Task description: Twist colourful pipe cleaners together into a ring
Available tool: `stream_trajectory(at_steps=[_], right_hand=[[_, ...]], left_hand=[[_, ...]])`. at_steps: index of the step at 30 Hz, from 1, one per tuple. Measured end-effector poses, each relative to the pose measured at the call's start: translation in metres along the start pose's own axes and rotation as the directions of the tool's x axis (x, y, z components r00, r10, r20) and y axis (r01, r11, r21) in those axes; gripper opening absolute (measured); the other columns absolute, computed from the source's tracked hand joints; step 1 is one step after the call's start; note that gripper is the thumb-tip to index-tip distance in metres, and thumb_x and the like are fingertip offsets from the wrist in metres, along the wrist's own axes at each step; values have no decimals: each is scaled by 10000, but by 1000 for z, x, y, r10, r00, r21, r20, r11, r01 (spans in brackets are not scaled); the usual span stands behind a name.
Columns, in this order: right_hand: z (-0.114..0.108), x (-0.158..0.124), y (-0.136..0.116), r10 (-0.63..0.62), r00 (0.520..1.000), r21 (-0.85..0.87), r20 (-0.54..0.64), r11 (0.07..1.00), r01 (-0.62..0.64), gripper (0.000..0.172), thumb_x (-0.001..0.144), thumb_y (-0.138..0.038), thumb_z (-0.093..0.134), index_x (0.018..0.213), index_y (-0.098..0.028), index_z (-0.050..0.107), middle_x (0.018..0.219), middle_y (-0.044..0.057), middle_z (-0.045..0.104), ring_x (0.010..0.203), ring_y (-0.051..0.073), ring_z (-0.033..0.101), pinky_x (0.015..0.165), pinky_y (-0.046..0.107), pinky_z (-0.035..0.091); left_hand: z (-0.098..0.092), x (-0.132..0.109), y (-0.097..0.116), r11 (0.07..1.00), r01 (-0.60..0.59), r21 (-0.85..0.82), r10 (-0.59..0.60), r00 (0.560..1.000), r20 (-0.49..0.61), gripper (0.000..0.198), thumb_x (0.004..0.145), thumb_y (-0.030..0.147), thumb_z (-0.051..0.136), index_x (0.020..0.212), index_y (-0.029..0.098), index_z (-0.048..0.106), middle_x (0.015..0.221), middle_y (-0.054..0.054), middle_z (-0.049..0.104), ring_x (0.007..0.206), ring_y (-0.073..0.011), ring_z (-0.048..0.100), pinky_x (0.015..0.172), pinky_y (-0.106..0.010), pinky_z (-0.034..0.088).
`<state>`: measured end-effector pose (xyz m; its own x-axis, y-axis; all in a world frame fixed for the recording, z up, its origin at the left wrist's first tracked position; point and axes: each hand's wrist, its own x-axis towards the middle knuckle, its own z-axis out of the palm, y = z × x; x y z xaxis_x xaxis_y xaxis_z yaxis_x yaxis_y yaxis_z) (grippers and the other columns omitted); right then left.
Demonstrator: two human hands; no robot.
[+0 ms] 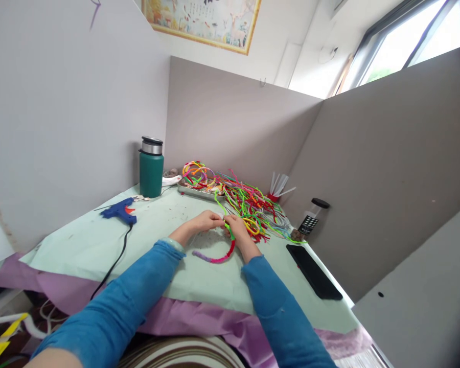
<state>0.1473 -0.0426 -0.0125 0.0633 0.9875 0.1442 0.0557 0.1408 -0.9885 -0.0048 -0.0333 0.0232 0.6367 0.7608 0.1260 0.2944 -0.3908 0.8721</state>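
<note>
My left hand and my right hand meet over the middle of the table, fingers pinched together. Between them runs a green pipe cleaner that rises toward the pile behind. A curved headband wrapped in purple and red fuzz hangs below my right hand and rests on the pale green table cover. Both arms wear blue sleeves.
A blue glue gun with a black cord lies at the left. A green flask stands behind it. A pile of coloured pipe cleaners and a metal tray sit at the back. A black phone lies at the right. Grey partition walls surround the table.
</note>
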Motion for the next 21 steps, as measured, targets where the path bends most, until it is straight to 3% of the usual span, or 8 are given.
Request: stream_trajectory(at_steps=[5,10,13,16,21], right_hand=[[-1,-4,-7,99,994,181,55,978,-108,162,654,-304,584,656,-170,493,504,-35,487,363,55,363,331,183,242],[-2,-4,-7,105,991,196,88,973,-121,187,636,-309,613,663,-165,497,509,-38,487,363,52,387,328,174,248],[-3,-3,-4,105,988,189,109,974,-125,206,635,-328,619,677,-172,493,510,-43,486,356,53,388,328,175,249],[-5,-1,-2,111,985,194,134,972,-136,219,638,-343,624,697,-177,494,508,-49,480,350,51,375,323,175,232],[-4,-2,-3,106,987,198,117,972,-128,258,640,-367,654,700,-175,491,493,-47,477,352,54,373,324,184,242]], left_hand=[[-1,1,1,998,-31,-48,28,998,-64,442,689,543,542,740,111,622,463,71,313,412,-52,267,410,-201,208],[-2,6,-3,996,-85,-17,81,981,-177,431,673,532,572,709,105,610,473,63,361,427,-47,283,416,-190,211],[-2,8,-5,991,-129,-34,118,966,-229,449,643,507,619,858,113,623,462,84,342,419,-48,275,414,-187,205],[-3,9,-6,986,-164,-39,153,967,-204,479,638,485,635,947,120,641,454,86,332,422,-51,272,425,-192,209],[-3,10,-7,987,-152,-41,142,971,-195,442,640,475,629,859,95,686,501,34,460,463,-63,305,460,-213,234]])
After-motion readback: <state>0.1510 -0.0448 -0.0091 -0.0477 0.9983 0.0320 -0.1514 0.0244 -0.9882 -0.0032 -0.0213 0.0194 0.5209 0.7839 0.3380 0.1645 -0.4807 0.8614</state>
